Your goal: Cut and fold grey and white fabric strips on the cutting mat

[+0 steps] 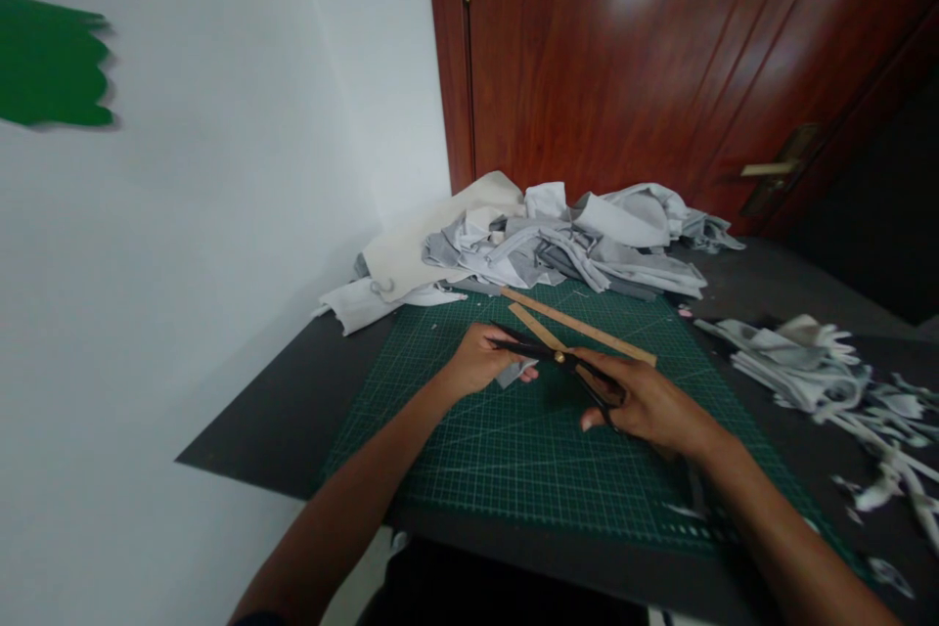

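My left hand (478, 358) is closed on a small piece of grey fabric (512, 373), which hangs from the fingers above the cutting mat. In my right hand (640, 398) is a pair of black scissors (544, 350), gripped by the handles, with a brass-coloured pivot. Their blades point left and reach over my left hand's fingers and the fabric's upper edge. Whether the blades touch the fabric cannot be made out. The green gridded cutting mat (469, 469) lies beneath both hands.
Behind the hands, two wooden rulers (587, 325) lie on the mat. A heap of grey and white fabric (543, 240) lies at the back against a brown door (623, 68). More folded fabric and scraps (799, 372) lie on the right of the dark table (271, 421). A white wall (220, 215) borders the left.
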A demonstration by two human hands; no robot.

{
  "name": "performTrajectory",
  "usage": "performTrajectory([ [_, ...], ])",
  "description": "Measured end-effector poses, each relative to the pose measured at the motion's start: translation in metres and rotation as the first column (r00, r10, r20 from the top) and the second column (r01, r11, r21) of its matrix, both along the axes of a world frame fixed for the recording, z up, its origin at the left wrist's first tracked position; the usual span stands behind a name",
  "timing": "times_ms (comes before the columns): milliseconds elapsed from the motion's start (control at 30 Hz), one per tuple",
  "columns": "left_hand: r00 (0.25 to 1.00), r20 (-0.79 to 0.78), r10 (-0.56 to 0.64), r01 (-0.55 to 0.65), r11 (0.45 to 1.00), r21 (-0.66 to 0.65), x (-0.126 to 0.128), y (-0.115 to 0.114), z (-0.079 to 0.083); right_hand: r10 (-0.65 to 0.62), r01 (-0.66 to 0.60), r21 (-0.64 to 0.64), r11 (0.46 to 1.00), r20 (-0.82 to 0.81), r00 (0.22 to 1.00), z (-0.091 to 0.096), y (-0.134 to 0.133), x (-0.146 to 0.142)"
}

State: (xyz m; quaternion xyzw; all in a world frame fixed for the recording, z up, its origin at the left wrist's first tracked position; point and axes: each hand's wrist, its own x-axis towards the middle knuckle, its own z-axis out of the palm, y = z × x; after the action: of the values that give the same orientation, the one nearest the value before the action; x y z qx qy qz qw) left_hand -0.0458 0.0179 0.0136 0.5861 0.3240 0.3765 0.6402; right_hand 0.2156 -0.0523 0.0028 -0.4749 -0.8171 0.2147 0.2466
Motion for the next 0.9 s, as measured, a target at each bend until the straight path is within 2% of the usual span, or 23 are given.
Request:
performTrajectory([
  [433, 1.000, 0.001, 0.003, -0.003, 0.999, -0.044, 0.0012, 0.0013, -0.0018, -0.016, 0.015, 0.035, 0.999, 0.032, 0.999, 0.0014, -0.0002, 0.0011],
  [900, 0.999, 0.048, 0.013, -0.010, 0.999, -0.048, 0.0014, 0.0055, -0.0100, -0.011, 0.011, 0.013, 1.000, 0.003, 1.000, -0.0020, 0.0005, 0.0003],
])
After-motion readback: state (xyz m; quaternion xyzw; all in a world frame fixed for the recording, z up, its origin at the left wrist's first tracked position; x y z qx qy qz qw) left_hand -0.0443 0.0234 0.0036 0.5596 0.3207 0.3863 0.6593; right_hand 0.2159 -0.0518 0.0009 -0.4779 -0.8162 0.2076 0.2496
